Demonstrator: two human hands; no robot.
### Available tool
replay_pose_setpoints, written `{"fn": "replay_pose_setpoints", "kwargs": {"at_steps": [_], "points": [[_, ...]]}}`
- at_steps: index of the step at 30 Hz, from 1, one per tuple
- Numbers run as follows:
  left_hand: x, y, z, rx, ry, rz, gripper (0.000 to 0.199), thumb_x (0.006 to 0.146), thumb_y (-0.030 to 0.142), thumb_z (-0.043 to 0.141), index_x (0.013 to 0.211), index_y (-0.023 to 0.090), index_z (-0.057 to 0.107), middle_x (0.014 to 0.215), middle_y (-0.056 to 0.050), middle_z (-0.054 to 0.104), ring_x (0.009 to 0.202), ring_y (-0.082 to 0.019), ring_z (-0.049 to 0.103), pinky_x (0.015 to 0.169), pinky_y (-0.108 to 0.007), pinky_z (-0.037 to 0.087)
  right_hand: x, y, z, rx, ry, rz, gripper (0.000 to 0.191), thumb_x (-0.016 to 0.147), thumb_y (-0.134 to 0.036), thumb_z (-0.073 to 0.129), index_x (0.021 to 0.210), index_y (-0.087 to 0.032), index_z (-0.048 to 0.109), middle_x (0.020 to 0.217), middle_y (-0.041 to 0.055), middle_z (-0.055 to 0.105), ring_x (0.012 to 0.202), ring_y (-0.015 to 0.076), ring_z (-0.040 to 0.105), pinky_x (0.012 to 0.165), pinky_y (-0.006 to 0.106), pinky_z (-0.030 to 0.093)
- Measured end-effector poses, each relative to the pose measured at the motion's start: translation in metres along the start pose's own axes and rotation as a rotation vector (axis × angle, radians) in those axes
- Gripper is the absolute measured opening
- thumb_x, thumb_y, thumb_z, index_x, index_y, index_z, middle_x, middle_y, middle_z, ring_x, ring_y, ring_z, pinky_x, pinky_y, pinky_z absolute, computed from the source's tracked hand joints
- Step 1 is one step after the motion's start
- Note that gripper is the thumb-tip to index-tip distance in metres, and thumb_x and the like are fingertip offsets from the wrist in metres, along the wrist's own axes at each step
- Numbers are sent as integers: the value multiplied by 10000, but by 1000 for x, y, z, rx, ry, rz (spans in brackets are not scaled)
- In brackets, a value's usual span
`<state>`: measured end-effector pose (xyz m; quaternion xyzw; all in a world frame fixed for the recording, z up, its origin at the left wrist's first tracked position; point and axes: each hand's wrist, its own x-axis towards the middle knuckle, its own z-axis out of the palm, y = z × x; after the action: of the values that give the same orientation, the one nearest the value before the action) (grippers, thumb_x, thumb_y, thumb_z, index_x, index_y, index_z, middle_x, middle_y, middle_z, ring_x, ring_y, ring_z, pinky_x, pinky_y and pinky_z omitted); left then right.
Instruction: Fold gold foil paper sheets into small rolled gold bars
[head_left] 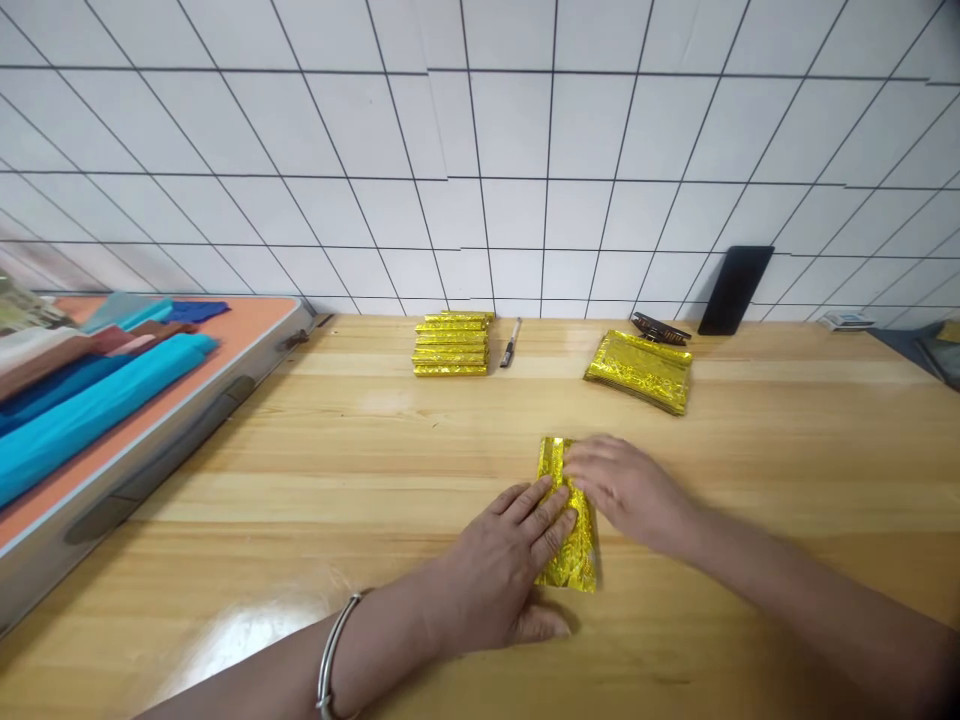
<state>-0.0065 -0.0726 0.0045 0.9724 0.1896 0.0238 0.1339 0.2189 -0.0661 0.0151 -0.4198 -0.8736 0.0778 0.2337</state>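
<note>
Gold foil piece lies near centre on bench, apparently part-folded. Left hand spread flat over it; right hand at its far right edge, pinch unclear. Far centre: narrow foil bundles, seemingly finished. Far right: flat foil stack, seemingly unworked.

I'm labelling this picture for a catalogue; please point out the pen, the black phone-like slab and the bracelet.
pen (511,343): head view, on its barrel
black slab (736,291): head view, on its broad face
bracelet (327,659): head view, on its band
</note>
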Motion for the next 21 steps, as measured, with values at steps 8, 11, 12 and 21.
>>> {"fn": "replay_pose_setpoints", "kwargs": {"at_steps": [8, 11, 12, 21], "points": [[0, 0, -4, -35, -21, 3, 861, 801, 719, 313, 1426, 132, 235, 1485, -149, 189, 1371, -338, 116, 1103, -472, 141, -77, -44, 7, -235, -214, -79, 377, 900, -295, 469, 1262, -195, 509, 1334, 62, 502, 1275, 226, 373, 1036, 412, 337], [0, -1, -5, -38, -37, 6, 871, 799, 724, 305, 1437, 141, 198, 1488, -146, 180, 1372, -336, 117, 1103, -469, 141, -84, -39, 8, -271, -256, -100, 417, 902, -333, 462, 1302, -216, 468, 1364, 37, 471, 1294, 229, 345, 1042, 410, 329], [0, -1, -5, -37, -39, 7, 874, 796, 727, 306, 1438, 144, 193, 1489, -147, 177, 1371, -337, 118, 1103, -471, 140, -84, -38, 7, -279, -268, -104, 421, 904, -342, 456, 1307, -220, 463, 1369, 31, 464, 1294, 228, 345, 1041, 407, 331], [-2, -5, 1, -30, -33, 16, 886, 783, 733, 330, 1440, 156, 184, 1494, -160, 148, 1374, -337, 100, 1093, -482, 141, -79, -43, 5, -210, -184, -39, 369, 894, -315, 481, 1250, -231, 531, 1306, 26, 533, 1261, 222, 395, 1035, 420, 354]]}}
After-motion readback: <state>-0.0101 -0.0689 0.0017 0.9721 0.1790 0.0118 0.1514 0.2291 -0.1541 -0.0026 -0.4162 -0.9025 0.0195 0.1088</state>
